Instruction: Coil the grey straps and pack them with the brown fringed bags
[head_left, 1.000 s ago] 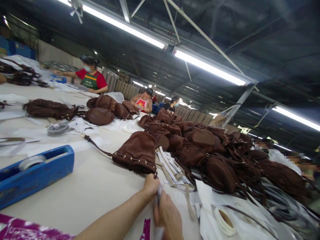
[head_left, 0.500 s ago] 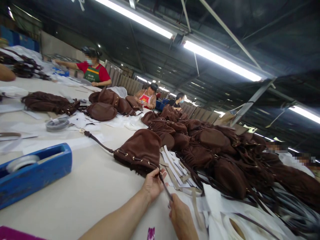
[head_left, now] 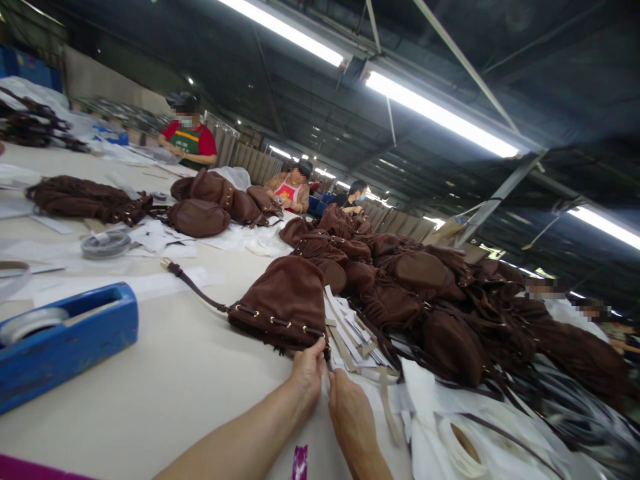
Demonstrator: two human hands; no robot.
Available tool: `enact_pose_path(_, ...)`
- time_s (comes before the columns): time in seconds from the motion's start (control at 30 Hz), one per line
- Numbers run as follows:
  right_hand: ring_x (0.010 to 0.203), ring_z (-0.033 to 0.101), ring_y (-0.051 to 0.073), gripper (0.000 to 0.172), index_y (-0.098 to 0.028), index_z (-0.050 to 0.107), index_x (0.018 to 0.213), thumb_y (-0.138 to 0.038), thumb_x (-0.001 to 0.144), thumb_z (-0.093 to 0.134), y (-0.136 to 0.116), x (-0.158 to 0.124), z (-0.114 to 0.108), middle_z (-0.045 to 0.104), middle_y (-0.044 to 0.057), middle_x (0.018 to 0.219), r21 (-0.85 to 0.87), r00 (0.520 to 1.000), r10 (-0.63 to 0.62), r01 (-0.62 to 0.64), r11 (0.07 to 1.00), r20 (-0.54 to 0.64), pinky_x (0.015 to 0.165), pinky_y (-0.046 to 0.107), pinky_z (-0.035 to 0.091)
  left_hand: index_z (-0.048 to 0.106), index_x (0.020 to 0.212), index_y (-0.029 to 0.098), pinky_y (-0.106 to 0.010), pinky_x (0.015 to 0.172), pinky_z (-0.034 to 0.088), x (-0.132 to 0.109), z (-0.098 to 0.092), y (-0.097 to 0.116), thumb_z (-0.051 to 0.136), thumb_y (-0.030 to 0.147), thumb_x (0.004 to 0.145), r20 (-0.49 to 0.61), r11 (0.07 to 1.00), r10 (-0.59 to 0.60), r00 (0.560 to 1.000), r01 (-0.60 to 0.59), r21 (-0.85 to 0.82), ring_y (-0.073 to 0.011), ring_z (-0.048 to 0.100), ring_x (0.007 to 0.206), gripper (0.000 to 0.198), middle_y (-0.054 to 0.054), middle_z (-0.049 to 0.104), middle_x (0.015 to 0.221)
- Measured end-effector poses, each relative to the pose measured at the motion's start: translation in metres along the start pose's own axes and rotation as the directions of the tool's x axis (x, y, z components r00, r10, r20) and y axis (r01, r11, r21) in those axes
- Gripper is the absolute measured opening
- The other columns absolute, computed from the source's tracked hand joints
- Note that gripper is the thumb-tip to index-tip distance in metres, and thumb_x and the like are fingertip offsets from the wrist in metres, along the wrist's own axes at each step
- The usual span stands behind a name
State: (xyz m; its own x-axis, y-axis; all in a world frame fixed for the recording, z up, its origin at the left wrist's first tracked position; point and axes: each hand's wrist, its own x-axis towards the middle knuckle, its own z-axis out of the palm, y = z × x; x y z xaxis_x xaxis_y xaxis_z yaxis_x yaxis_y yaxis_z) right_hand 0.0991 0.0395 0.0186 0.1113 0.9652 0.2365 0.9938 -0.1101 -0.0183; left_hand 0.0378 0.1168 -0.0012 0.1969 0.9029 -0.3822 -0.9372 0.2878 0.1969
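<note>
A brown drawstring bag (head_left: pixel 283 297) with gold eyelets lies on the white table, its eyelet edge toward me. From its left side a buckled strap (head_left: pixel 197 287) stretches out over the tabletop. My left hand (head_left: pixel 309 370) is closed on the bag's near right corner, thumb on top by the last eyelet. Close beside it, my right hand (head_left: pixel 350 407) has its fingers curled around the right-side strap, which is mostly hidden by the hands. Just right of the bag is a pile of white and grey paper strips (head_left: pixel 353 333).
A blue tape dispenser (head_left: pixel 90 347) stands at left, with a coiled grey roll (head_left: pixel 106 244) beyond it. A large heap of brown bags (head_left: pixel 420 293) fills the right side. White tape rolls (head_left: pixel 463 447) lie at front right. Co-workers (head_left: pixel 190 137) are across the table.
My right hand has moved up and left along the strap, close to my left hand. My left hand has shifted slightly up onto the bag's corner. The far co-worker's outstretched arm has drawn in.
</note>
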Motion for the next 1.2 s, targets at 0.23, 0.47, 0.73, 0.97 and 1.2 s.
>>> enact_pose_path(0.23, 0.069, 0.068, 0.020, 0.034, -0.017, 0.063, 0.083, -0.015, 0.098, 0.033, 0.015, 0.010, 0.004, 0.073, 0.008, 0.074, 0.070, 0.997, 0.004, 0.001, 0.998, -0.071, 0.058, 0.027, 0.036, 0.070, 0.069, 0.008, -0.021, 0.061, 0.054, 0.001, -0.002, -0.003, 0.065, 0.001, 0.079, -0.038, 1.000, -0.006, 0.999, 0.007, 0.029, -0.0135, 0.066, 0.064, 0.013, -0.009, 0.071, 0.074)
enact_pose_path(0.47, 0.061, 0.064, 0.021, 0.047, -0.019, 0.062, 0.077, -0.030, 0.099, 0.022, 0.024, 0.005, 0.017, 0.071, 0.009, 0.070, 0.214, 0.973, 0.013, 0.038, 0.976, -0.232, 0.054, 0.028, 0.034, 0.071, 0.073, 0.008, -0.019, 0.059, 0.053, 0.003, -0.003, -0.008, 0.064, 0.000, 0.079, -0.033, 0.998, -0.035, 0.999, 0.036, 0.045, -0.0132, 0.066, 0.065, 0.013, -0.011, 0.072, 0.078)
enact_pose_path(0.73, 0.066, 0.065, 0.022, 0.054, -0.016, 0.066, 0.086, -0.036, 0.099, 0.017, 0.023, 0.016, 0.013, 0.072, 0.013, 0.078, 0.266, 0.962, 0.022, 0.053, 0.962, -0.272, 0.058, 0.029, 0.037, 0.073, 0.073, 0.007, -0.016, 0.045, 0.044, 0.001, -0.006, -0.010, 0.071, 0.003, 0.074, -0.013, 0.996, -0.066, 0.998, 0.066, 0.057, -0.0078, 0.056, 0.049, 0.004, -0.007, 0.069, 0.069)
enact_pose_path(0.97, 0.069, 0.064, 0.021, 0.042, -0.016, 0.066, 0.083, -0.027, 0.096, 0.028, 0.023, 0.018, 0.001, 0.071, 0.011, 0.076, 0.263, 0.989, 0.025, 0.015, 0.965, -0.147, 0.060, 0.027, 0.037, 0.072, 0.073, 0.006, -0.021, 0.049, 0.048, 0.000, -0.005, -0.012, 0.070, 0.004, 0.074, 0.035, 0.990, -0.115, 0.993, 0.111, 0.091, -0.0131, 0.061, 0.054, 0.003, -0.010, 0.069, 0.069)
enact_pose_path(1.2, 0.071, 0.061, 0.018, 0.030, -0.016, 0.067, 0.076, -0.020, 0.089, 0.040, 0.018, 0.040, -0.020, 0.070, 0.008, 0.074, 0.307, 1.000, 0.000, 0.000, 0.952, -0.001, 0.063, 0.025, 0.036, 0.069, 0.071, 0.010, -0.018, 0.063, 0.052, -0.010, -0.003, -0.013, 0.072, 0.007, 0.075, 0.086, 0.983, -0.116, 0.989, 0.102, 0.154, -0.0116, 0.063, 0.063, 0.006, -0.007, 0.070, 0.072)
